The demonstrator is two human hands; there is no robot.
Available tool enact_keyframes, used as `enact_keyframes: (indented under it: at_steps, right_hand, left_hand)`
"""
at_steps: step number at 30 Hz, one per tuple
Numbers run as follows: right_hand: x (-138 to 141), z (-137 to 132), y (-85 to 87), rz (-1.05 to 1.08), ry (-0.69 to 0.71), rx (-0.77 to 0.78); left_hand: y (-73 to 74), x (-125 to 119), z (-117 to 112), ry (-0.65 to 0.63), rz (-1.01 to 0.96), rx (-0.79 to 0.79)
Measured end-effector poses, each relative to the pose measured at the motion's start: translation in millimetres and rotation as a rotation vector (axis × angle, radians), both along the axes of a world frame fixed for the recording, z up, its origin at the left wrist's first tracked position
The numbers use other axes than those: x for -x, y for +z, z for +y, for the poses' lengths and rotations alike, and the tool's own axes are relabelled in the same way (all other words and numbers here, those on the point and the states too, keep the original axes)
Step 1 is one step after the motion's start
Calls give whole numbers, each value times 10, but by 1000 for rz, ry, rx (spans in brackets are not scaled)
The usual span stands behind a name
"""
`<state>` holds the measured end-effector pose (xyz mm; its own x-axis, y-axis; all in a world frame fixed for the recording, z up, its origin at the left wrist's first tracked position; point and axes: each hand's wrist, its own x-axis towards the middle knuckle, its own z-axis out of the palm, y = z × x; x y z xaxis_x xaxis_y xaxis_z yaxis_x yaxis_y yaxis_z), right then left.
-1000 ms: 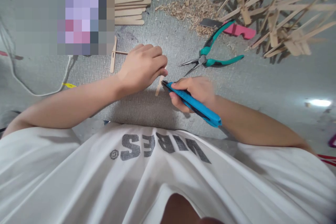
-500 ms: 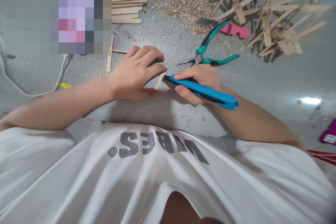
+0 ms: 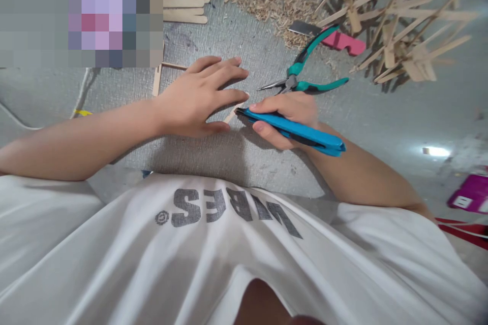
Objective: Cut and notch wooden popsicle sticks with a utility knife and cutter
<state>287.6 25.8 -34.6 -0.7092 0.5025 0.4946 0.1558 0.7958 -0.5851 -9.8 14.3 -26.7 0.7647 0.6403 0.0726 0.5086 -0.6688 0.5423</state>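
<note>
My right hand point(image 3: 292, 114) is wrapped round a blue utility knife point(image 3: 301, 129), its tip pointing left. That tip touches a small wooden craft stick point(image 3: 230, 116) lying aslant on the table. My left hand point(image 3: 202, 94) lies palm down with fingers spread, its thumb and index finger holding the stick against the surface at both ends. Part of the stick is hidden under these fingers. Behind the left wrist lie joined craft sticks point(image 3: 157, 80), partly covered. Just beyond my right hand rest green-handled needle-nose pliers point(image 3: 292, 81) with their handles apart.
Several long craft sticks point(image 3: 186, 2) are stacked at the back. Wood shavings point(image 3: 278, 7) are heaped by a pink-handled blade point(image 3: 345, 41). A tangle of joined sticks point(image 3: 389, 20) fills the back right. A white cable point(image 3: 84, 91) runs at left; a purple object point(image 3: 470, 193) sits far right.
The fingers of my left hand have stretched out and spread a little more over the stick. The knife tip stays at the stick. The whole view has shifted slightly.
</note>
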Motion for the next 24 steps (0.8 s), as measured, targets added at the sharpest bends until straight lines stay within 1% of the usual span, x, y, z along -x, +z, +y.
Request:
enact_keyframes:
  at_steps: [6,10,13,16,19,24]
  right_hand:
    - [20,9,29,15,-4,-25]
    - [13,-21,53,-18,-16,-17]
    - [23,-38,87,-81,-45,-13]
    - [65,-33,117,-46,-25,-28]
    - [114,-23,114,-3,-9,-28]
    - [134,-49,82,-84,-31,-6]
  left_hand:
    - [-1,-17,1,23,-8,18]
    - [-5,-25,1,34,-14,39]
    - [5,-31,-6,51,-53,54]
    - [21,-33,-12,65,-93,59]
    - [23,-29,-11,61,-80,61]
    - [-3,-30,-10,26,-53,17]
